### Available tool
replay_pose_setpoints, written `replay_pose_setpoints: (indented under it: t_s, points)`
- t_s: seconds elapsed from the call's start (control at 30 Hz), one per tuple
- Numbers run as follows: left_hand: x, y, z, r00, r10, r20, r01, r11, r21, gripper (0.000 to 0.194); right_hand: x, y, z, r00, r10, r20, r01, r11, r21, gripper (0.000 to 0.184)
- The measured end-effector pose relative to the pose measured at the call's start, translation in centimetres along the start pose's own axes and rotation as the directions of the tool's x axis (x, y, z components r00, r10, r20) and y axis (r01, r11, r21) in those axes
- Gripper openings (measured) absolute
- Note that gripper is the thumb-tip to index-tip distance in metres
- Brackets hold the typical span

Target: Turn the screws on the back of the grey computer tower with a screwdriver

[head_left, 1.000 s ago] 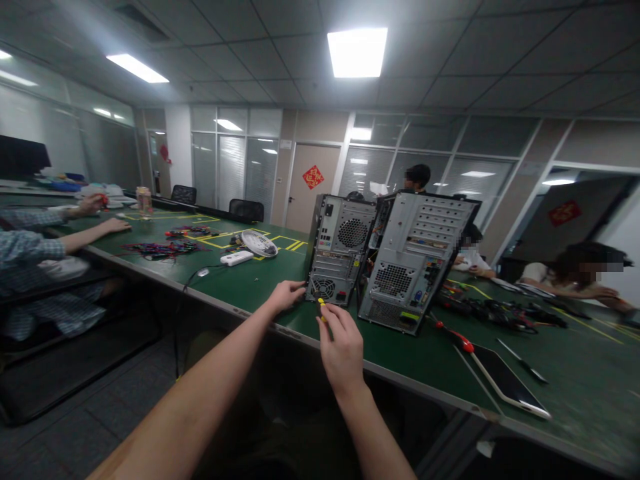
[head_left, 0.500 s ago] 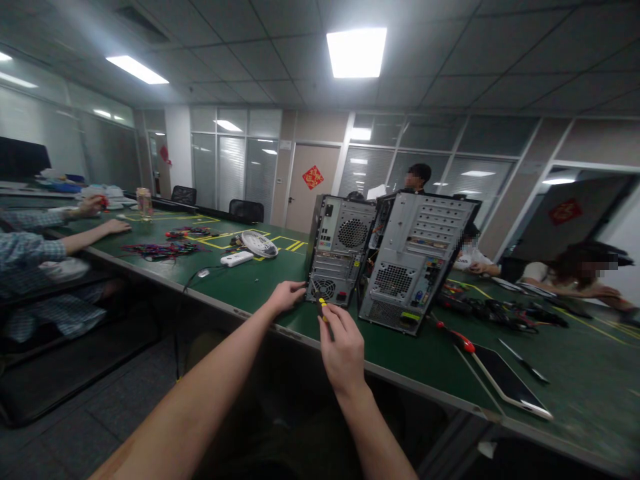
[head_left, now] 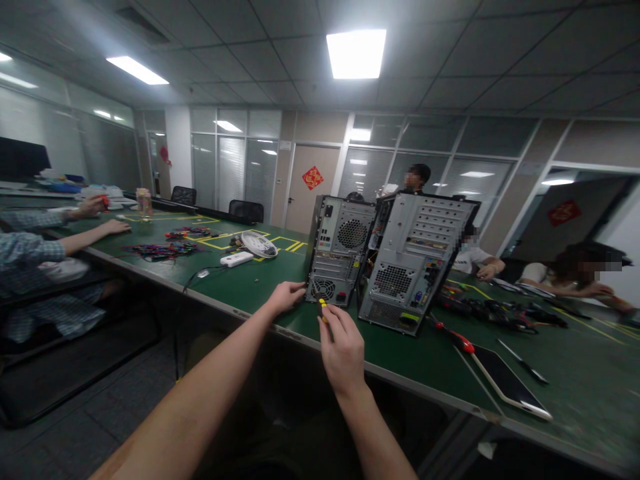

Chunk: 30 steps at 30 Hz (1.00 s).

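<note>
My right hand (head_left: 344, 347) is closed around the black-and-yellow handle of a screwdriver (head_left: 323, 305), which points at the lower rear panel of the left computer tower (head_left: 336, 261). The tip is too small to make out against the metal. At that tower's lower left edge, my left hand (head_left: 289, 297) grips the casing, its fingertips partly hidden along the side. Both fan grilles and the ports of the tower face me. Close by on the right stands a second, larger computer tower (head_left: 413, 247), its rear also towards me.
On the green table (head_left: 225, 283) lie a white power strip (head_left: 237, 259), a white oval basket (head_left: 260, 244) and bundled wires (head_left: 163, 250). To the right are a phone (head_left: 513, 383), a red-handled tool (head_left: 465, 343), a pen-like tool (head_left: 523, 361) and black cables (head_left: 500, 313). Other people sit around.
Both my hands, the screwdriver and the towers look almost unmoved. Behind the towers, a standing person's white item has shifted, and a seated person's hand at right has moved.
</note>
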<state>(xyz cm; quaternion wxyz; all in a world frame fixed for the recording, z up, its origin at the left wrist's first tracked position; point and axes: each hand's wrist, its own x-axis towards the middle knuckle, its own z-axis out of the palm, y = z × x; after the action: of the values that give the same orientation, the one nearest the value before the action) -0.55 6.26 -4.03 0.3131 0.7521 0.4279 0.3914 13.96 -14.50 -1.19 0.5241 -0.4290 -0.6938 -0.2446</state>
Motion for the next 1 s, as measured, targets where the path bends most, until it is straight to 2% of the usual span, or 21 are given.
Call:
replay_pose_setpoints:
  t_s: [0.47, 0.73, 1.0]
  points:
    - [-0.17, 0.53, -0.08, 1.000, 0.008, -0.001, -0.008, 0.999, 0.035, 0.052, -0.17, -0.08, 0.15, 1.000, 0.003, 0.017, -0.003, 1.000, 0.015, 0.025]
    - [-0.06, 0.21, -0.03, 1.000, 0.016, 0.005, -0.016, 1.000, 0.027, 0.053, -0.39, 0.13, 0.32, 0.999, 0.045, -0.024, -0.045, 0.998, 0.032, 0.021]
    - [-0.09, 0.31, 0.09, 1.000, 0.014, -0.008, -0.014, 1.000, 0.015, 0.052, -0.13, -0.30, -0.01, 0.999, 0.007, 0.054, -0.009, 1.000, 0.029, 0.030]
